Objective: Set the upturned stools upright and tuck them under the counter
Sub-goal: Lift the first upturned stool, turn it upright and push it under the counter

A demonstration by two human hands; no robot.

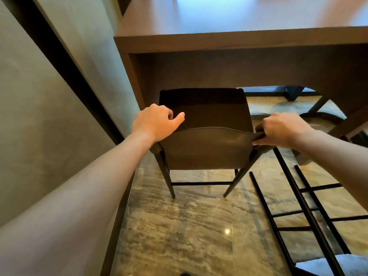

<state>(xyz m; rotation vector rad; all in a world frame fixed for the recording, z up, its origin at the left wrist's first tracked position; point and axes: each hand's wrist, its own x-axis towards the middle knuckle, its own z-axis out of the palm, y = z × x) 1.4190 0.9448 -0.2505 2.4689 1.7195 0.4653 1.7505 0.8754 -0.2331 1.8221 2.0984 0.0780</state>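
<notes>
A brown upholstered stool [207, 148] stands upright on its dark legs, its seat front under the edge of the wooden counter [229, 41]. My left hand [157, 121] rests on the left end of its low backrest, thumb out over the seat. My right hand [282, 129] grips the right end of the backrest, fingers curled around the top edge. To the right, a second stool [304, 214] lies tipped on the floor, its dark legs and rungs pointing toward me.
A grey wall [49, 116] with a dark strip runs close along the left. The counter's side panel [133, 76] stands just left of the stool. Polished marble floor [189, 236] lies below. A pale cushion edge [338, 263] shows at the bottom right.
</notes>
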